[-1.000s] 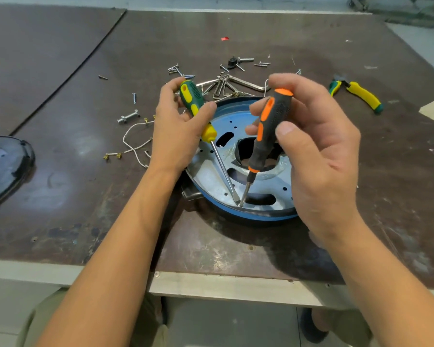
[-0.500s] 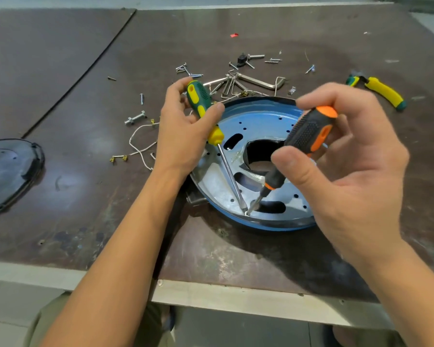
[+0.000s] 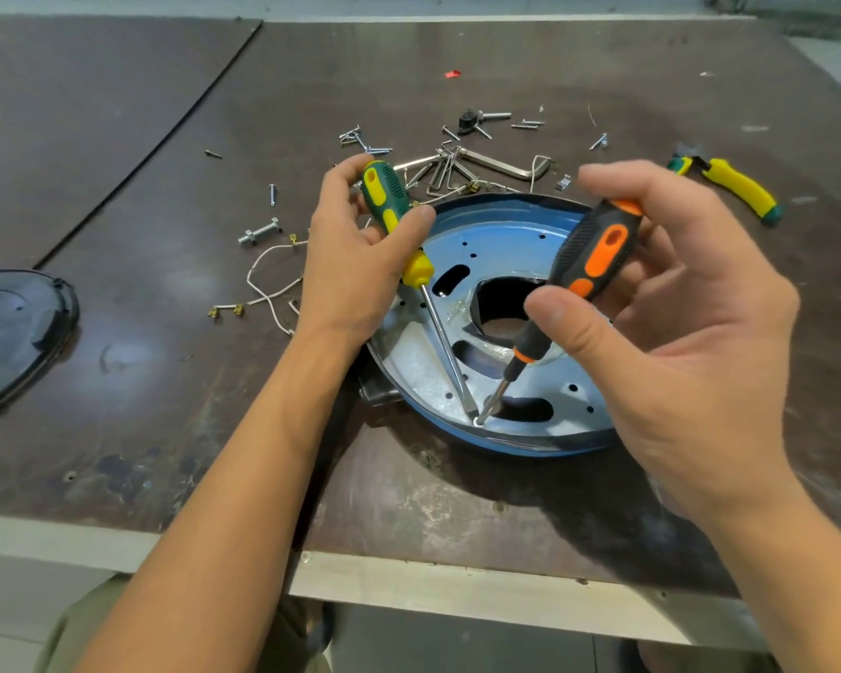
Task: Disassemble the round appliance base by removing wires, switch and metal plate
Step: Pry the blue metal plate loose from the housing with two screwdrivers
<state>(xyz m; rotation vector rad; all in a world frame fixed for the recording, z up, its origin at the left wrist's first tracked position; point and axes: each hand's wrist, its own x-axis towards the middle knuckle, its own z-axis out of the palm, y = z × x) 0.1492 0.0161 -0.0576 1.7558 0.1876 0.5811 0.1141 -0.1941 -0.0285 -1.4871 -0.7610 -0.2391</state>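
Note:
The round blue appliance base (image 3: 520, 446) lies on the table with a silvery metal plate (image 3: 418, 366) inside it. My left hand (image 3: 355, 264) grips a green and yellow screwdriver (image 3: 387, 206). My right hand (image 3: 676, 323) holds a black and orange screwdriver (image 3: 598, 245) between thumb and fingers. Both tips meet at one spot near the plate's front rim (image 3: 479, 420). A loose white wire (image 3: 263, 284) with brass terminals lies left of the base.
Screws (image 3: 360, 138), hex keys (image 3: 486, 165) and a bolt (image 3: 258, 233) are scattered behind the base. Yellow-handled pliers (image 3: 729, 187) lie at the far right. A black round cover (image 3: 11, 332) sits at the left edge. The table's front edge (image 3: 409, 580) runs close to me.
My right hand tilted the orange screwdriver's handle to the right while its tip stayed at the plate. The left hand and its screwdriver held the same place.

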